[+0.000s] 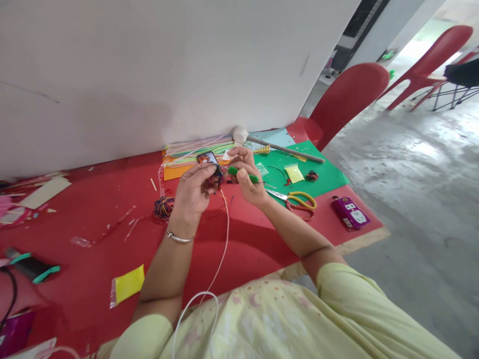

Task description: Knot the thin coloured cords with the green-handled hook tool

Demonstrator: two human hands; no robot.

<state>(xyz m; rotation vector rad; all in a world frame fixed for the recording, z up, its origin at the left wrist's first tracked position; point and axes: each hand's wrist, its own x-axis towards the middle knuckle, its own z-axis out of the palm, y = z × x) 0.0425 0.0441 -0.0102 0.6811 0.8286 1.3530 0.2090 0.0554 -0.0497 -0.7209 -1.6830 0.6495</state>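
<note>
My left hand (194,192) is closed, pinching a small dark bundle (217,174) that looks like multicoloured thread; its exact shape is partly hidden by my fingers. Close beside it, my right hand (247,177) is wrapped round a green-handled tool (243,174) with a thin metal shaft; I cannot make out its kind. Behind my left hand a phone (207,158) with a lit screen leans on the table. To the left of that hand lies a ball of multicoloured yarn (163,206). A white cord (227,224) runs down from the hands towards my lap.
On a green sheet (329,174) lie scissors (299,199), a yellow packet (294,173) and a grey stick with a white ball (240,134). Pipe cleaners (187,153) lie along the wall. A purple box (351,213) sits near the right edge, another yellow packet (129,284) at left.
</note>
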